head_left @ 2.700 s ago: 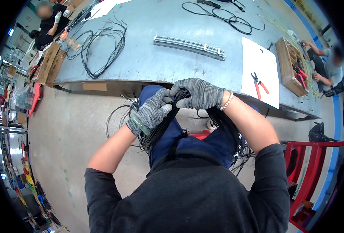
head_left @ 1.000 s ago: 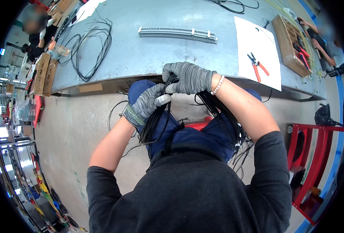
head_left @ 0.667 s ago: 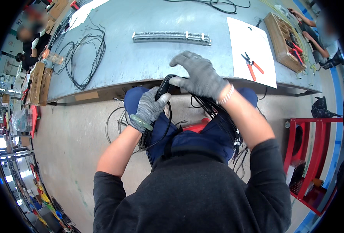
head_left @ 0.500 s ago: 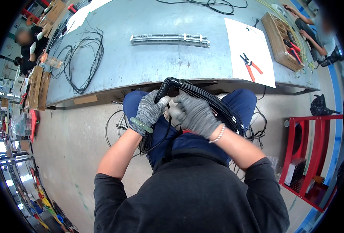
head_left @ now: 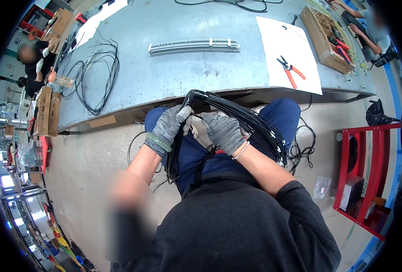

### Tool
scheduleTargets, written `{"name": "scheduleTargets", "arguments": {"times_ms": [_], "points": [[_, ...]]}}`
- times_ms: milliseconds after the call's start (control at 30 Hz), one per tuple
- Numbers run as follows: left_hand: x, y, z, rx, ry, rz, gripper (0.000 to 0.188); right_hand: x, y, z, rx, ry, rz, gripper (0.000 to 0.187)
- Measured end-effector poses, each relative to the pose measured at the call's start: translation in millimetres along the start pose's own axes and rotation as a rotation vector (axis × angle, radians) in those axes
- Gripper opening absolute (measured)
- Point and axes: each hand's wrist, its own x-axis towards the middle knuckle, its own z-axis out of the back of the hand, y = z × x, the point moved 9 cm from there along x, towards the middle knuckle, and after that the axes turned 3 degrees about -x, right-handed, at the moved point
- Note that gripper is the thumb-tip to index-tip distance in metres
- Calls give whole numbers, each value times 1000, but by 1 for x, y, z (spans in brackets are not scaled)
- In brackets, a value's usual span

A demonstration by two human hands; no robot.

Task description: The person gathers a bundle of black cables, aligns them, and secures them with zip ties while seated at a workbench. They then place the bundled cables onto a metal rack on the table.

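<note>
A thick bundle of black wires (head_left: 242,120) is held over the lap of a seated person, just below the near edge of a grey workbench (head_left: 164,77). The left hand (head_left: 171,127), in a grey knit glove, is closed around the bundle near its bent upper end, where the wires seem to be bound together. The right hand (head_left: 223,132), gloved the same way, is curled over the wires just beside it; its grip looks closed, though the fingertips are hidden under the bundle. From there the wires arc over the right thigh and hang loose toward the floor, where more wire lies. As far as can be judged, the gathering of the wires is well advanced at the top end only; the long trailing part remains unbound and spread. On the bench, well apart from the hands, a long grey slotted strip (head_left: 194,45), loose black cable loops (head_left: 96,75), a white sheet (head_left: 285,43) with red-handled pliers (head_left: 290,71) and a wooden tray (head_left: 325,38) are laid out.
</note>
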Motion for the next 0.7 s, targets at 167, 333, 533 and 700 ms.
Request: {"name": "scheduleTargets", "arguments": {"times_ms": [167, 333, 533, 700], "points": [[25, 0, 12, 423, -174, -122, 23, -14, -16, 26, 493, -149, -72, 27], [21, 13, 37, 351, -263, -60, 26, -108, -148, 156, 1731, -245, -629, 32], [31, 16, 45, 563, -300, -123, 23, -206, -220, 348, 1678, -776, -54, 29], [23, -7, 41, 887, -387, -380, 29, -104, -88, 213, 746, 162, -107, 19]]}}
